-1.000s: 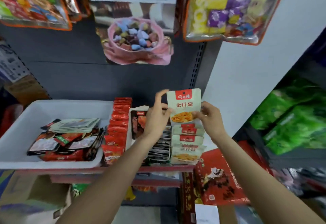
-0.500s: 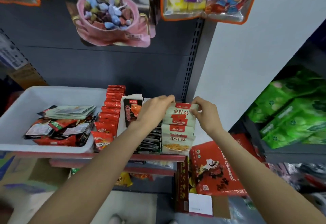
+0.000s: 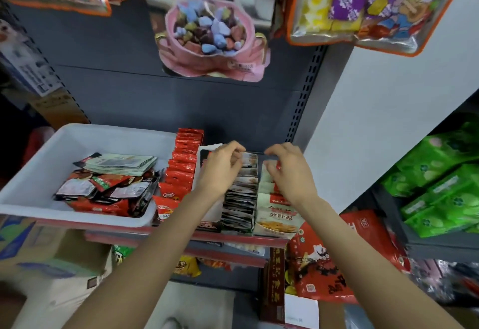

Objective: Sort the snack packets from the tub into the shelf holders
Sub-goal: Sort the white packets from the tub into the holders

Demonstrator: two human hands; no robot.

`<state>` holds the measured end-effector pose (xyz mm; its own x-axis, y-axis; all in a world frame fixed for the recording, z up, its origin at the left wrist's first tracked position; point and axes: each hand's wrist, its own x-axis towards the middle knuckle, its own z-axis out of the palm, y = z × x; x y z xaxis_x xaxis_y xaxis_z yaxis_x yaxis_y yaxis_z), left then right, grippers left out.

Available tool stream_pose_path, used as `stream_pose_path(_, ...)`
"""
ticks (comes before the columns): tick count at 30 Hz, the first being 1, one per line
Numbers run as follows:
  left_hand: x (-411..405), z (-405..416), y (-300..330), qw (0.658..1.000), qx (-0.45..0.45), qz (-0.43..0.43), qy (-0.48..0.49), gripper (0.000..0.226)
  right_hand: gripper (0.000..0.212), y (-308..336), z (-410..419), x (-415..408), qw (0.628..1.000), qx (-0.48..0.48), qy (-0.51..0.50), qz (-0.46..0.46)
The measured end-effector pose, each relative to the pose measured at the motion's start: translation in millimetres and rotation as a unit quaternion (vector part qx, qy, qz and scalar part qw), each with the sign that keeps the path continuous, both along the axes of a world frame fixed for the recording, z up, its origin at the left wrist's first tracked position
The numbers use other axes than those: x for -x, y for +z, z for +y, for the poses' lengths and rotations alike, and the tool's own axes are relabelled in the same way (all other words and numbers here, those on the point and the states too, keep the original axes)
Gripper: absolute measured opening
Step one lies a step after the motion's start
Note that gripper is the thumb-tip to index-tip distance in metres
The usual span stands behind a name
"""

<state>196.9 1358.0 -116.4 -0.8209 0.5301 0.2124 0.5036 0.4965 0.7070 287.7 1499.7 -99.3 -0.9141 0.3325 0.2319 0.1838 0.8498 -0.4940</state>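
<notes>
Glossy foil snack packets stand in tight upright rows on the shelf: a red row (image 3: 185, 162), a dark row (image 3: 242, 199) and a cream row (image 3: 278, 214). The left hand (image 3: 220, 168) hovers over the back of the dark row, fingers curled, apparently pinching a packet top; blur hides the contact. The right hand (image 3: 290, 170) curls over the back of the cream row, grip unclear. To the left, a smooth white plastic tub (image 3: 33, 194) holds loose flat packets (image 3: 108, 186). A pink candy bag (image 3: 212, 41) hangs above.
</notes>
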Motion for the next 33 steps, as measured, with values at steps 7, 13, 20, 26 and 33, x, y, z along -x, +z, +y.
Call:
stream_pose_path(7, 42, -105, -16, 0.99, -0.002, -0.026, 0.135, 0.016, 0.022, -14, -95, 65, 0.991, 0.066, 0.106, -0.053)
stream_pose_path(13, 118, -207, -41, 0.967, 0.1, -0.103, 0.209, 0.023, 0.029, -35, -187, 138, 0.983, 0.079, 0.144, -0.08)
stream_pose_path(20, 187, -280, -64, 0.955, 0.181, -0.175, 0.16, 0.049, 0.068, -71, -255, 218, 0.962, 0.075, 0.13, -0.226)
stream_pose_path(26, 214, -296, -82, 0.943, 0.199, -0.235, 0.127, 0.054, 0.06, -100, -280, 253, 0.939, 0.028, 0.103, -0.328)
stream_pose_path(33, 223, -304, -95, 0.946, 0.077, -0.244, 0.199, 0.04, 0.034, -89, -294, 240, 0.928, -0.227, 0.146, -0.257)
